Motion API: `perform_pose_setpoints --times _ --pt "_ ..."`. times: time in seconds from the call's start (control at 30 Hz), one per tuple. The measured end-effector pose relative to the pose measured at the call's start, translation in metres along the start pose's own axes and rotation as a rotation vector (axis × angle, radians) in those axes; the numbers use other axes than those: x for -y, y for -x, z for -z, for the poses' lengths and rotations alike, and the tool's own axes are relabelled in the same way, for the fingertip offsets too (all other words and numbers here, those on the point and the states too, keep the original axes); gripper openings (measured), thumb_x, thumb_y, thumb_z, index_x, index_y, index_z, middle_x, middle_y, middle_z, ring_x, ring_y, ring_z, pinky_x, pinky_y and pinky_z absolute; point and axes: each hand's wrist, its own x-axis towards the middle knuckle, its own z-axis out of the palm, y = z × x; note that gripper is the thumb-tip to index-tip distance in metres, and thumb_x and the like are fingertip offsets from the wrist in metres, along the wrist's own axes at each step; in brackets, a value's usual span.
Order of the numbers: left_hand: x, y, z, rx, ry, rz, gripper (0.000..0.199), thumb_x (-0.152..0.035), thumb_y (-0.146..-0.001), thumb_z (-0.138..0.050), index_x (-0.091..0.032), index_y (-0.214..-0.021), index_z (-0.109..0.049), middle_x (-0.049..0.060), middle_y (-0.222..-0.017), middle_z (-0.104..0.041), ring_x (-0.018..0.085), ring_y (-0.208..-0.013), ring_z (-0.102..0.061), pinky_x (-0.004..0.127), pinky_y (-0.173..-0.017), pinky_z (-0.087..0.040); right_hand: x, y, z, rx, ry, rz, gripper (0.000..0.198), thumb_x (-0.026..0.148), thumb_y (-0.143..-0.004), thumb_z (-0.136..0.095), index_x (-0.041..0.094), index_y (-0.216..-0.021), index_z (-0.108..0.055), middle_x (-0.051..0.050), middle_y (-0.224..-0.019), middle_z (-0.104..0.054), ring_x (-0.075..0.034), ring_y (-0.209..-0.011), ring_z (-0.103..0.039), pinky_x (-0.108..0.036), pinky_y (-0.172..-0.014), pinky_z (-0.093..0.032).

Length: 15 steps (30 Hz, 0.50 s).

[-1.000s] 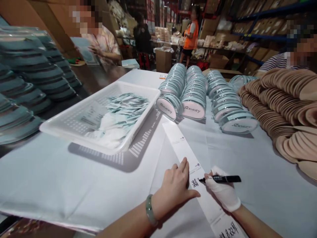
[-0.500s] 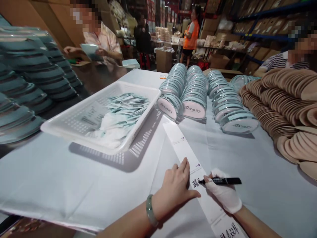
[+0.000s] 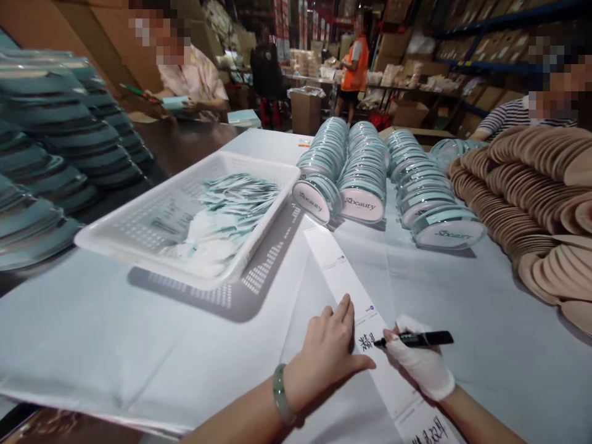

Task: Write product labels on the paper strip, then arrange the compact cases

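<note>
Spanning most of the view: white-covered table (image 3: 115, 345). White plastic basket (image 3: 139, 231) sits along its left edge, packets inside. Long paper strip (image 3: 345, 277) runs from mid-table toward the near edge. Left hand (image 3: 324, 345): bare, palm down, fingers nearly together, thumb spread, on strip's left border. Right hand (image 3: 425, 368): white-gloved, fingers curled, pinching black marker (image 3: 428, 338), tip at handwritten characters (image 3: 367, 342) on strip.
</note>
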Motion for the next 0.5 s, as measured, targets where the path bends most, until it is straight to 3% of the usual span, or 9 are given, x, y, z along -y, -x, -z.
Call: perform_pose_setpoints --times 0.13,0.27,0.4,0.5 --pt "-0.0003 0.0000 -0.0003 0.000 0.005 0.008 0.110 -0.075 -0.071 -0.075 -0.017 -0.156 -0.037 0.014 -0.167 -0.033 0.039 -0.119 -0.061 0.050 -0.090 -0.058 -0.0037 0.0001 -0.0019 -0.036 -0.022 -0.009 0.042 0.057 -0.077 -0.068 0.024 -0.059 -0.049 0.001 -0.054 -0.056 -0.016 -0.051 -0.055 -0.030 -0.054 -0.048" --pt "-0.0009 0.0008 0.0007 -0.011 0.004 0.007 0.111 -0.074 -0.071 -0.076 -0.015 -0.156 -0.038 0.014 -0.166 -0.034 0.039 -0.118 -0.061 0.050 -0.090 -0.059 -0.0029 -0.0043 -0.0014 -0.170 -0.052 0.021 0.045 0.062 -0.073 -0.070 0.025 -0.059 -0.048 -0.001 -0.056 -0.056 -0.018 -0.053 -0.056 -0.032 -0.058 -0.051" --pt "-0.0013 0.0010 0.0015 -0.011 -0.003 0.005 0.114 -0.074 -0.071 -0.076 -0.011 -0.157 -0.036 0.015 -0.166 -0.033 0.039 -0.119 -0.061 0.050 -0.091 -0.059 -0.0038 -0.0063 0.0010 -0.103 -0.131 -0.065 0.040 0.057 -0.074 -0.074 0.024 -0.063 -0.054 -0.002 -0.060 -0.060 -0.019 -0.057 -0.059 -0.031 -0.060 -0.051" --pt "-0.0015 0.0009 0.0019 -0.011 -0.009 0.004 0.113 -0.075 -0.071 -0.076 -0.012 -0.157 -0.037 0.015 -0.166 -0.033 0.039 -0.120 -0.061 0.049 -0.091 -0.059 -0.0046 -0.0053 0.0010 -0.096 -0.120 -0.055 0.040 0.056 -0.072 -0.074 0.023 -0.062 -0.054 -0.002 -0.059 -0.059 -0.019 -0.056 -0.059 -0.031 -0.060 -0.052"
